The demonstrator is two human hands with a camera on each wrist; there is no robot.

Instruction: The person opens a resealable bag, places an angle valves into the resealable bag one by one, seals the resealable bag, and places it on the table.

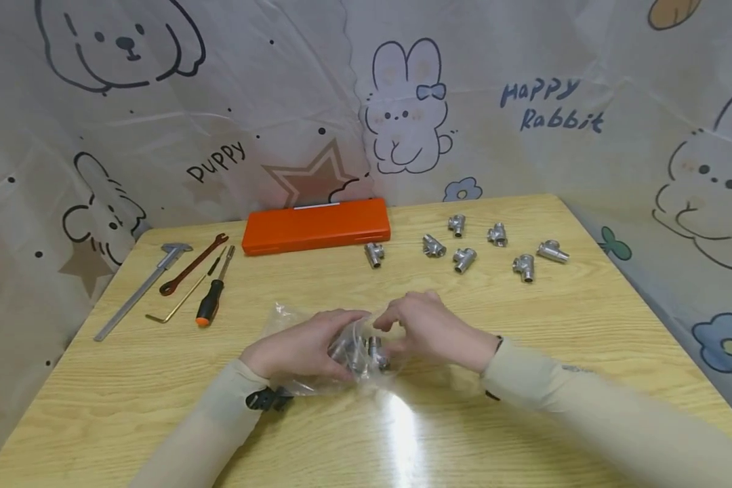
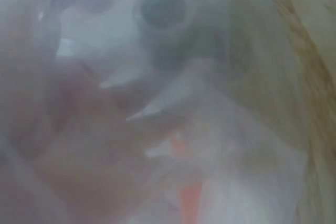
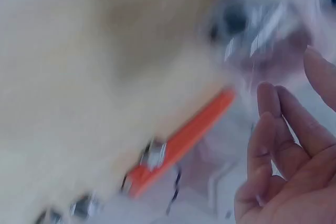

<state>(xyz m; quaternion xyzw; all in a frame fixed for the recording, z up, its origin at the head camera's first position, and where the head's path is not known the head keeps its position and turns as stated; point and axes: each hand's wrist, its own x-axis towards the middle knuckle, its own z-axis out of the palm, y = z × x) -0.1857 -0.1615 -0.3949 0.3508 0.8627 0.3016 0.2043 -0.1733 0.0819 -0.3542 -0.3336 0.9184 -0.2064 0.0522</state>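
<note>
- Gripping the clear bag (image 1: 358, 344) over the table (image 1: 317, 454) is your left hand (image 1: 301, 346).
- Your right hand (image 1: 433, 332) — loosely bent, holding nothing — is by the bag's shiny pipe piece (image 1: 376, 354).

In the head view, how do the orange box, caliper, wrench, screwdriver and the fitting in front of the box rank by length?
Longest to shortest:
1. Box
2. Caliper
3. Wrench and screwdriver, unranked: they look alike, and the screwdriver lies nearer the camera
4. Fitting
</note>
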